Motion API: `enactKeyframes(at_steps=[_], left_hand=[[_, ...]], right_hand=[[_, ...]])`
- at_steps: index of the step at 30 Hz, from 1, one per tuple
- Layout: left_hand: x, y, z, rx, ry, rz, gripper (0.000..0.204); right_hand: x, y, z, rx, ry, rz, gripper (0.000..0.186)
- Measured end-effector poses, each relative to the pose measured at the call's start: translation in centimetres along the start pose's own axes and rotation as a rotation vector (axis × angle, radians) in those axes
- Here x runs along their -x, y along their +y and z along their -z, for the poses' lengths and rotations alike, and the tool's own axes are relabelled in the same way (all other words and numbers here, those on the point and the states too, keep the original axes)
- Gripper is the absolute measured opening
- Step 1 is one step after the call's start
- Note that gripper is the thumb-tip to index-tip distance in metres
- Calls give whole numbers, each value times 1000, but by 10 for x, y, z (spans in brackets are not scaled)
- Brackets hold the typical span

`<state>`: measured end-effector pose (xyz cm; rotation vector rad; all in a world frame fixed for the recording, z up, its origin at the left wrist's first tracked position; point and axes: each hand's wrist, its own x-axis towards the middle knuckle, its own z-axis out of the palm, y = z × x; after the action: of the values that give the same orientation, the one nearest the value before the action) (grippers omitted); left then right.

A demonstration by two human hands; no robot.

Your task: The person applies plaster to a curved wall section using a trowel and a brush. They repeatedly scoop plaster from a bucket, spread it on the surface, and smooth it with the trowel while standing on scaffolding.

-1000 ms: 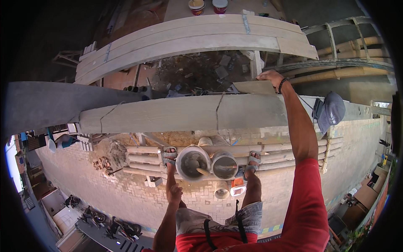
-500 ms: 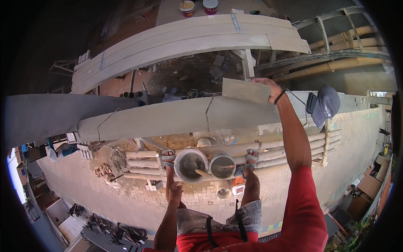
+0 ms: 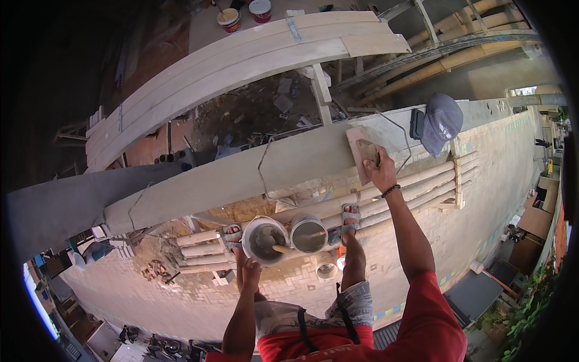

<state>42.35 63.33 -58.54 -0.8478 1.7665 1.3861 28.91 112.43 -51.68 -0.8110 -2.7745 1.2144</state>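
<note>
My right hand (image 3: 381,171) is closed round the handle of a plastering float (image 3: 357,158). The float's flat board lies against the grey plastered beam (image 3: 313,163) and runs across its width. My left hand (image 3: 251,273) hangs beside my left leg, by the near rim of the left bucket (image 3: 265,260); its fingers look loosely apart and nothing shows in them. That bucket contains grey wet mortar and a tool with a wooden handle (image 3: 281,248). Just to its right stands a second bucket (image 3: 309,242) with grey contents and another tool in it.
My sandalled feet stand on bamboo poles (image 3: 416,187) above a paved ground. A grey cap (image 3: 442,125) and a dark case (image 3: 417,123) sit on the beam to the right. Bent wires (image 3: 263,166) cross the beam. Pale planks (image 3: 241,66) run beyond it.
My right hand has come down and nearer with the float, from raised over the beam to against its surface. The view has turned, shifting the beam and cap leftward. My left hand stays low.
</note>
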Motion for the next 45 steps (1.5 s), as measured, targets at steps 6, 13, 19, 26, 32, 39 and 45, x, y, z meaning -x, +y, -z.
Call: enactKeyframes(at_steps=[6, 13, 19, 26, 32, 39, 45], left_hand=[[-20, -24, 8, 55, -62, 107, 69], [18, 12, -7, -66, 56, 10, 57], [2, -13, 6, -77, 82, 98, 38], [8, -16, 6, -99, 77, 101, 40], [14, 9, -10, -29, 25, -28, 64], [2, -9, 5, -56, 67, 32, 47], [18, 2, 4, -38, 96, 171, 38]], right_hand=[[34, -22, -66, 286, -83, 164, 50], [37, -6, -17, 118, 181, 183, 50], [-7, -10, -60, 266, 137, 69, 47], [66, -50, -86, -25, -279, 302, 53], [17, -8, -7, 16, 217, 40, 50], [26, -32, -96, 196, 69, 155, 49], [60, -41, -67, 61, 7, 238, 48]])
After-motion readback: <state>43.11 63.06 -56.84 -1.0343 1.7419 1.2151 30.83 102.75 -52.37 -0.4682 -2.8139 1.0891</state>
